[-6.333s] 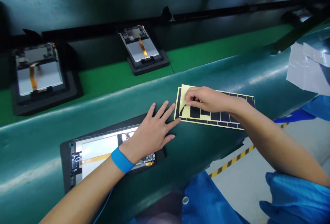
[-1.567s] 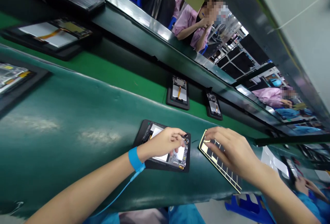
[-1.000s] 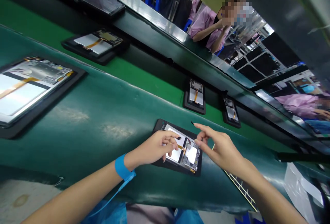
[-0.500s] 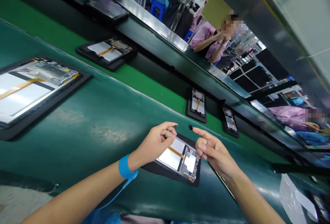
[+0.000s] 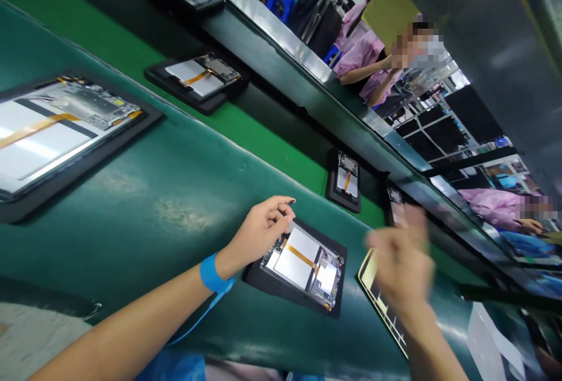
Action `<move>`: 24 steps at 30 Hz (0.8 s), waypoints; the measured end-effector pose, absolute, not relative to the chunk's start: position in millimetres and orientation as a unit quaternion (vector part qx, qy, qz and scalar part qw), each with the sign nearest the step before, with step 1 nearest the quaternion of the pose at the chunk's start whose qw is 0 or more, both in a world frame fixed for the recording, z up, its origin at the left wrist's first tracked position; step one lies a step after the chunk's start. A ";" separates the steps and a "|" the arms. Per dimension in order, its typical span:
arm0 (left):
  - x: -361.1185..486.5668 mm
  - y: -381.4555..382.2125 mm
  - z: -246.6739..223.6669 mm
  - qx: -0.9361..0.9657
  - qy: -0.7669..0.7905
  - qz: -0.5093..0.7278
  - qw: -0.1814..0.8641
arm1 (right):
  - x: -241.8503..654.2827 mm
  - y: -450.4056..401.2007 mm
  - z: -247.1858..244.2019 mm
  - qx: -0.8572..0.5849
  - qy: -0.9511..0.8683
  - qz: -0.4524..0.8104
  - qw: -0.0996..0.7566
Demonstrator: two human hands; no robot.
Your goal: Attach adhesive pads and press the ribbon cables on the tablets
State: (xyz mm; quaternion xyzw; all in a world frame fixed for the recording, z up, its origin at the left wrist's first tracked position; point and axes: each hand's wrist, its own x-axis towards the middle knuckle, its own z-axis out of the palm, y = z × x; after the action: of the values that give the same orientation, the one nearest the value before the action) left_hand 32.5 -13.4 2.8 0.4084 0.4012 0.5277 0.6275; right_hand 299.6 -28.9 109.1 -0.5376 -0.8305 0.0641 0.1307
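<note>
An opened tablet (image 5: 302, 255) lies in a black tray (image 5: 263, 280) on the dark green ledge (image 5: 167, 194); it shows a silver plate, an orange flex strip and circuit boards. My left hand (image 5: 261, 230), with a blue wrist strap (image 5: 212, 273), hovers at the tablet's far left corner. Its thumb and fingers are pinched, with a small black sticker (image 5: 291, 201) at the tip. My right hand (image 5: 401, 267) is blurred by motion, to the right of the tablet and above a yellow sticker sheet (image 5: 373, 284) with black pieces. Its fingers are too smeared to read.
Another opened tablet in a tray (image 5: 48, 129) lies at the left of the ledge. More trays (image 5: 199, 79) (image 5: 346, 179) ride the green belt (image 5: 263, 138) behind. A person in pink (image 5: 366, 59) sits across the line. White sheets (image 5: 487, 334) lie at the lower right.
My right hand has swung from beside the tablet's far edge to the right, over the sticker sheet. My left hand keeps its pinch at the tablet's corner. The view has shifted slightly.
</note>
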 end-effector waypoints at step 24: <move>40.0 -23.3 -5.1 0.480 0.409 0.468 0.619 | 284.1 -35.7 92.3 -0.537 -0.436 0.656 0.302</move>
State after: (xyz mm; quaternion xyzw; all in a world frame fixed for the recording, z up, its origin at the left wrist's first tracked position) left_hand 40.0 -23.3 -5.1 0.4805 0.4086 0.4675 0.6194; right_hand 284.1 -35.7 92.3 -0.5372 -0.4357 0.6560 0.3021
